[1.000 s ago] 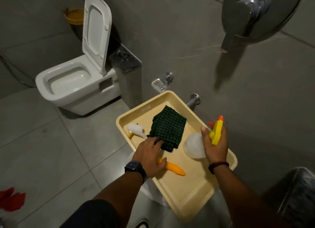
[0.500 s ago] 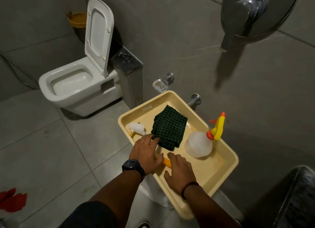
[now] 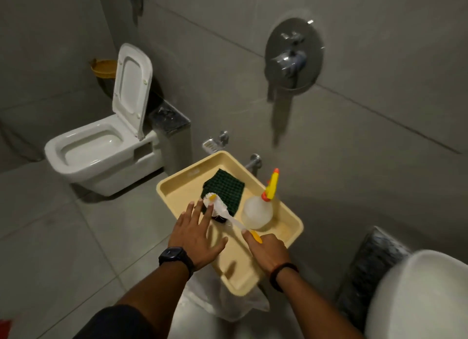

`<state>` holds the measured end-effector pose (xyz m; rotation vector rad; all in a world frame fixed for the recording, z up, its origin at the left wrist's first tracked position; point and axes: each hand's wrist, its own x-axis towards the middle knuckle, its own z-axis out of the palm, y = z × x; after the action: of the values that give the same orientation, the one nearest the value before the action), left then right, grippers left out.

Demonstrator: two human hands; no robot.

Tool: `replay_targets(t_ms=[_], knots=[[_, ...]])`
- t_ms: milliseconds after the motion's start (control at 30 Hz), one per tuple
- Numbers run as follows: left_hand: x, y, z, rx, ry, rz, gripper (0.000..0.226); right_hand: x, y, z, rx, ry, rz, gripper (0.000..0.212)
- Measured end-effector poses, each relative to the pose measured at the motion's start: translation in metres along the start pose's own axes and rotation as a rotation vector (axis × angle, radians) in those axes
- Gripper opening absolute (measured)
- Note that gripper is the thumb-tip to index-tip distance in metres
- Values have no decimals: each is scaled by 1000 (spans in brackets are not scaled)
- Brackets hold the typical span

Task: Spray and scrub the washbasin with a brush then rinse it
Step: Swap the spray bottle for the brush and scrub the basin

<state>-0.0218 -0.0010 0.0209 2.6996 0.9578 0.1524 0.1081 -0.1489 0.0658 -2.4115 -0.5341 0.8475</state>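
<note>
Brush picked up off the tray, washbasin waiting off to the right

Nearest, the right hand (image 3: 268,252) was closed around the orange handle of the brush (image 3: 229,216), lifted over the near part of the yellow tray (image 3: 235,280); the long axis was pointed away and leftward, bristles over the green cloth (image 3: 225,189). The left hand (image 3: 196,237) was held flat beside it, fingers spread, gripping nothing. The spray bottle (image 3: 257,212) was stood by the tray's right edge. The washbasin (image 3: 417,295) was seen at the lower right, so the brush-holding hand was probably the nearer one.
</note>
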Motion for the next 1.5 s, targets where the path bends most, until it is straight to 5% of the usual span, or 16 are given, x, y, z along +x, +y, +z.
replay_targets(t_ms=[333,500,600,800,1033,1267,1400,1500], knots=[[-82,206,-46,-163,140,333,86,-198,141,-174,52,306,125,68],[-124,299,-17,-184,-30,428,95,-295,241,-234,95,527,357,69],[-141,335,8,-186,-114,462,96,-320,292,-245,28,486,507,73],[-143,356,36,-98,-73,482,93,-302,320,-224,-139,258,586,87],[-132,359,43,-33,-5,534,92,-255,326,-238,-57,462,650,76],[-120,363,40,25,-37,578,91,-250,324,-212,-34,277,541,72],[-116,363,39,28,-49,605,90,-269,344,-239,-33,483,712,78],[-111,363,39,25,-62,627,90,-292,363,-247,61,486,765,71]])
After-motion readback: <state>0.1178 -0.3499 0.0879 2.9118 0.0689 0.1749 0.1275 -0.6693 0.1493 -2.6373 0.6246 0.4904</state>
